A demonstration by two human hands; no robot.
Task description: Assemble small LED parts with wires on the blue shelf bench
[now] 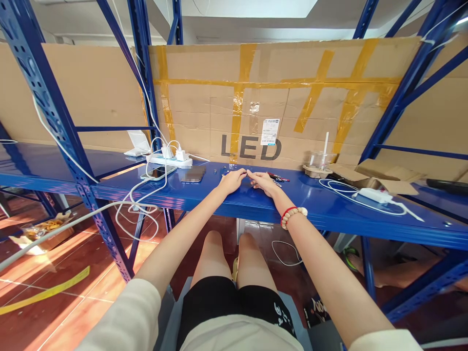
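Both hands meet over the blue shelf [204, 195], their fingertips nearly touching. My left hand [233, 180] has its fingers pinched together, on something too small to make out, if anything. My right hand [260, 181] is closed in the same way, its thumb and index finger beside the left fingertips; a beaded red bracelet [292, 214] circles that wrist. Just right of the right hand lie several red and black pens or slim tools [278, 178]. Small dark bits [225, 170] are scattered behind the left hand. A dark phone [193, 174] rests farther left.
A white power strip [170, 160] with plugs and looping cables stands at the left, beside another phone [158, 172]. To the right are a plastic cup [321, 158] in a carton holder, a white adapter [375, 195] with its cable, and an open cardboard box [380, 176]. Taped cardboard [204, 107] stands behind.
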